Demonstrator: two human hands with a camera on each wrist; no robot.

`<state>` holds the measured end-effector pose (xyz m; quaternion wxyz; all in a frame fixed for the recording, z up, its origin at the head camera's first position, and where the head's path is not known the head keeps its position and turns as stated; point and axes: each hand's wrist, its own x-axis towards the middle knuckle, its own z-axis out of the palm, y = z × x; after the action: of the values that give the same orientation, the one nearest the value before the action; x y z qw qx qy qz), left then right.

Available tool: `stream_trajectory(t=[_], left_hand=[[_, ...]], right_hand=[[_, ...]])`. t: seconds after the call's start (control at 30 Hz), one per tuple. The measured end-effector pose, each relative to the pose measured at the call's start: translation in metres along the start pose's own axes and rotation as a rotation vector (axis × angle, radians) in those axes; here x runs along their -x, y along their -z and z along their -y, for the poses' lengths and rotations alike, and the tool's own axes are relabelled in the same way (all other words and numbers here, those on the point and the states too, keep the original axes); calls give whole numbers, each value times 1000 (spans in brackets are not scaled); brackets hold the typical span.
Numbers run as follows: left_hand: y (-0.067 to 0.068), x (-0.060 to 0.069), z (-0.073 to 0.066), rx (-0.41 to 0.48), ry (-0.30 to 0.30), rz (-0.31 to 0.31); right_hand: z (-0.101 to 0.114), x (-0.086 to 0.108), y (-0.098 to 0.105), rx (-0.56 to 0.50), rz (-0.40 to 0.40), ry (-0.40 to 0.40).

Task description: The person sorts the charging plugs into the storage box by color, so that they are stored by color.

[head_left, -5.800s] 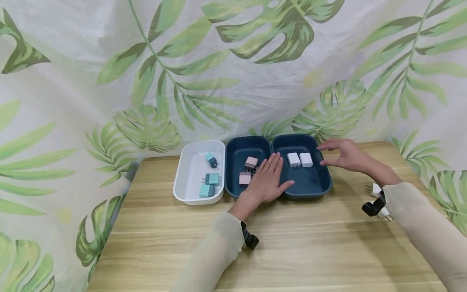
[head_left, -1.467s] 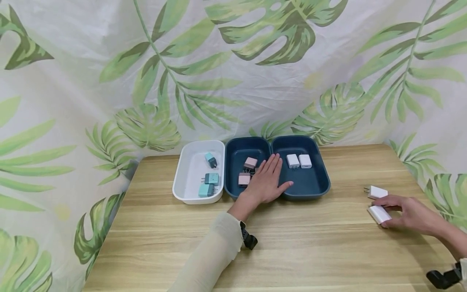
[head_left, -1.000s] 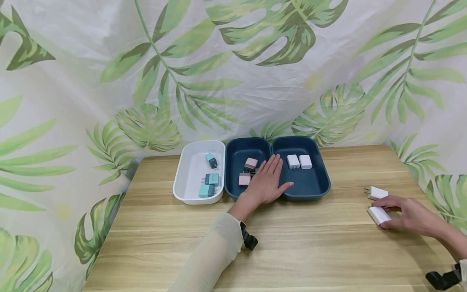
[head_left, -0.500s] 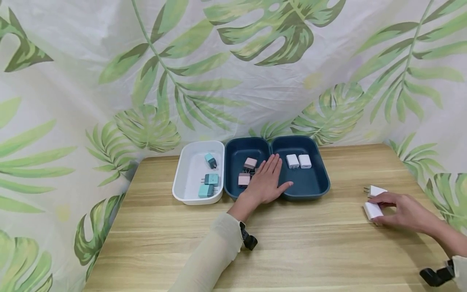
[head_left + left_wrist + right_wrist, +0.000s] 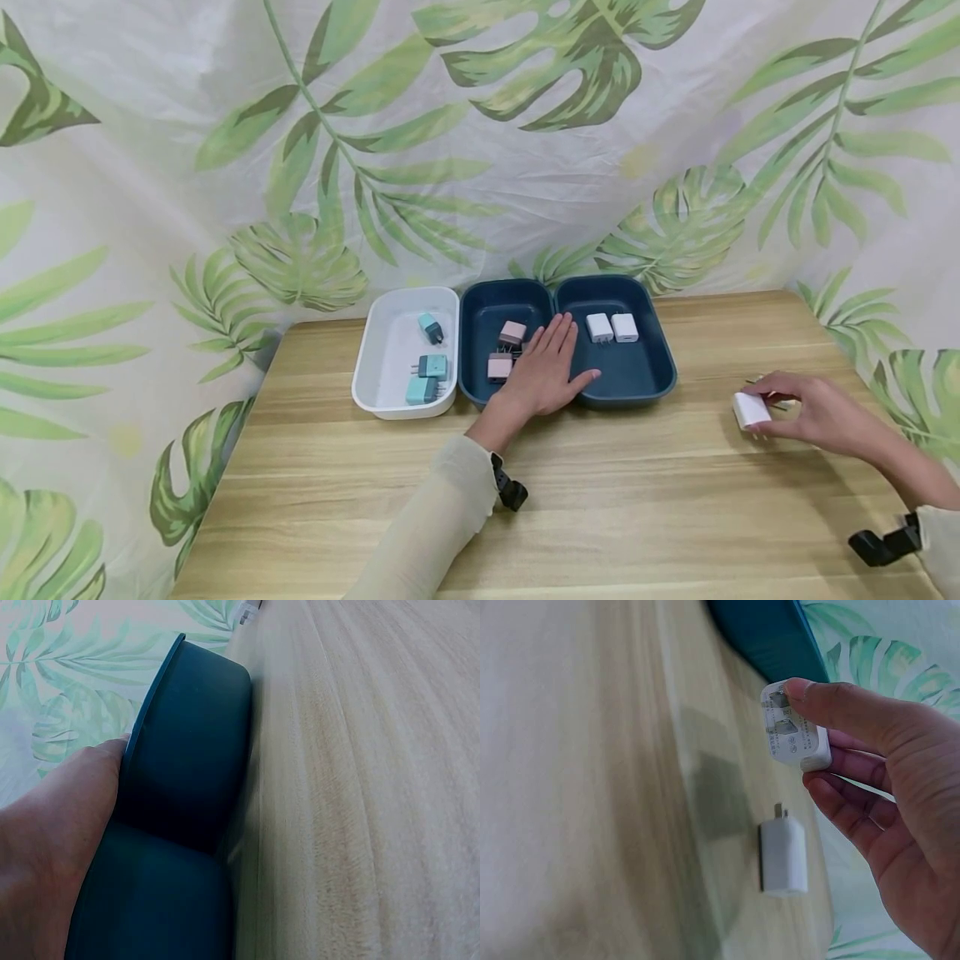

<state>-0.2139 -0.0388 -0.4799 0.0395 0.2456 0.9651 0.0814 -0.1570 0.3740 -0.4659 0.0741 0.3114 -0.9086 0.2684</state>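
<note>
Between thumb and fingers my right hand (image 5: 813,417) pinches a white wall charger (image 5: 750,410), lifted off the table at the right. The right wrist view shows this charger's (image 5: 804,739) printed face and metal prongs, plus a second white charger (image 5: 784,856) lying on the tabletop below; in the head view my hand mostly hides that one. My left hand (image 5: 542,371) rests with straight fingers across the adjoining rims of the middle navy tray (image 5: 480,310) and the right navy tray (image 5: 637,387). Two white chargers (image 5: 624,327) lie inside the right tray.
Pink chargers (image 5: 513,333) sit in the middle tray, partly covered by my left hand. To its left, a white tray (image 5: 363,367) holds three teal chargers (image 5: 432,366). A leaf-print cloth (image 5: 420,208) hangs behind the wooden table (image 5: 615,517).
My right hand went from beside the right tray to the chargers at the table's right, grasped one, then raised it and shifted slightly left. My left hand has stayed in place.
</note>
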Motion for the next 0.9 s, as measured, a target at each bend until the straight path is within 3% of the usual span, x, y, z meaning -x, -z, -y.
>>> stream_trajectory(t=[0.5,0.9], left_hand=[[0,-1,0,-3,1,1],[0,-1,0,7,9,5]], right_hand=[[16,-32,8,31,-34,78],[27,-59,8,28,-17,104]])
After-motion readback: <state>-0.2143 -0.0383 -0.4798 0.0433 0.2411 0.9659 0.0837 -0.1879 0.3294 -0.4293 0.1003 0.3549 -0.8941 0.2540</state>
